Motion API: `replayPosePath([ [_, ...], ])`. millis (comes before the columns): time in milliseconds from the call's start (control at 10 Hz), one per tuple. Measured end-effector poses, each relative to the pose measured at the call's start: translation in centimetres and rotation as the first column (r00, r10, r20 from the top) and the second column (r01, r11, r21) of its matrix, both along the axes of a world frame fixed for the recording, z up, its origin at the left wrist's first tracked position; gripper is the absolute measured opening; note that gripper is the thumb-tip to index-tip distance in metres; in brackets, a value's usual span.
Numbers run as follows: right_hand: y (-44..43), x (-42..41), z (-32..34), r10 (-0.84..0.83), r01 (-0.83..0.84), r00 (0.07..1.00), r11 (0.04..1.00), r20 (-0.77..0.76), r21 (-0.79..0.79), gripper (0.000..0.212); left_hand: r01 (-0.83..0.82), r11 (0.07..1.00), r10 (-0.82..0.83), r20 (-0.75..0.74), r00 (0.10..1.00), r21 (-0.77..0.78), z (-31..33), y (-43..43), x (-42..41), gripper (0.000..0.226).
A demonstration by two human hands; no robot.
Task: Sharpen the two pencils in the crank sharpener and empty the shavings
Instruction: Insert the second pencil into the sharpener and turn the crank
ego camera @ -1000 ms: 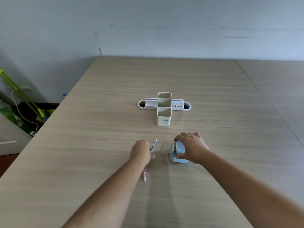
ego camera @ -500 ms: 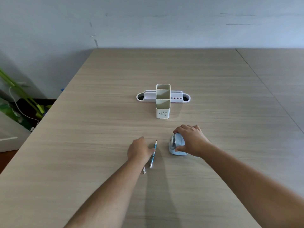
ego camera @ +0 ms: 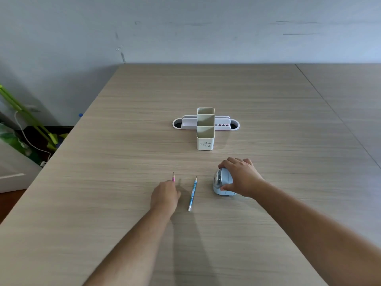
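A light blue crank sharpener point(ego camera: 223, 183) stands on the wooden table point(ego camera: 123, 162), and my right hand point(ego camera: 242, 177) is clasped over its top and right side. A blue pencil point(ego camera: 192, 193) lies loose on the table just left of the sharpener, tip pointing away from me. My left hand point(ego camera: 165, 196) is closed around a pink pencil point(ego camera: 173, 177); only its tip end sticks out beyond the fingers, the rest is hidden by the hand.
A white and cream desk organiser point(ego camera: 205, 129) with open compartments stands farther back at the table's middle. The table's left edge drops to a floor with green items and a white cable point(ego camera: 26, 139). A seam point(ego camera: 334, 112) runs down the table's right side.
My left hand has let go of the blue pencil, which now lies on the table, and shifted left holding the pink pencil with its tip forward. The right hand stays on the sharpener.
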State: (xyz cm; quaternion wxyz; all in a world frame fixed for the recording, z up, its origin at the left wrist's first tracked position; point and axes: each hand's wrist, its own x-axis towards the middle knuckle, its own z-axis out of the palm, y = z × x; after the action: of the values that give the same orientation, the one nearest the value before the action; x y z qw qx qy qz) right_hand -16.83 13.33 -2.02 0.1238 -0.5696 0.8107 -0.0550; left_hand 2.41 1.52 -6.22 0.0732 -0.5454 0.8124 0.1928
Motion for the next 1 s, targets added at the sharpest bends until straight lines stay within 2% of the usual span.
replayPosePath([
  [100, 0.0, 0.1, 0.1, -0.005, 0.005, 1.0, 1.0, 0.002, 0.002, 0.066, 0.065, 0.989, -0.089, -0.178, 0.98, -0.136, 1.0, -1.1, 0.2, 0.017],
  [200, 0.0, 0.2, 0.2, -0.006, 0.006, 1.0, 1.0, 0.003, 0.01, 0.066, 0.176, 0.966, -0.228, -0.303, 0.925, -0.189, 1.9, -1.9, -0.1, 0.009],
  [300, -0.1, 0.3, 0.4, -0.003, 0.003, 1.0, 1.0, 0.003, 0.023, 0.067, 0.244, 0.964, -0.264, -0.394, 0.88, -0.1, 2.2, -1.9, -0.8, 0.011],
  [400, -0.2, 0.3, 0.6, 0.002, -0.002, 1.0, 0.999, 0.001, 0.034, 0.067, 0.272, 0.962, -0.228, -0.458, 0.859, 0.032, 1.8, -1.4, -1.6, 0.014],
  [500, -0.1, 0.3, 0.6, 0.004, -0.004, 1.0, 0.999, -0.009, 0.038, 0.067, 0.238, 0.953, -0.119, -0.493, 0.862, 0.186, 1.4, -1.3, -1.8, 0.018],
  [600, -0.1, 0.4, 0.6, 0.006, -0.005, 1.0, 0.999, -0.009, 0.038, 0.067, 0.227, 0.931, -0.082, -0.441, 0.894, 0.287, 0.9, -1.5, -2.0, 0.024],
  [700, -0.1, 0.4, 0.7, 0.004, -0.004, 1.0, 0.999, -0.009, 0.037, 0.067, 0.234, 0.927, -0.098, -0.416, 0.904, 0.291, 0.7, -1.3, -2.6, 0.022],
  [900, -0.2, 0.5, 0.6, 0.016, -0.015, 1.0, 0.999, -0.008, 0.035, 0.067, 0.275, 0.95, -0.189, -0.43, 0.883, 0.147, 1.0, -1.6, -3.5, 0.017],
  [1000, -0.2, 0.5, 0.6, 0.01, -0.011, 0.999, 0.999, 0.047, 0.031, 0.069, 0.319, 0.943, -0.256, -0.41, 0.876, 0.092, 1.3, -1.3, -4.3, 0.018],
])
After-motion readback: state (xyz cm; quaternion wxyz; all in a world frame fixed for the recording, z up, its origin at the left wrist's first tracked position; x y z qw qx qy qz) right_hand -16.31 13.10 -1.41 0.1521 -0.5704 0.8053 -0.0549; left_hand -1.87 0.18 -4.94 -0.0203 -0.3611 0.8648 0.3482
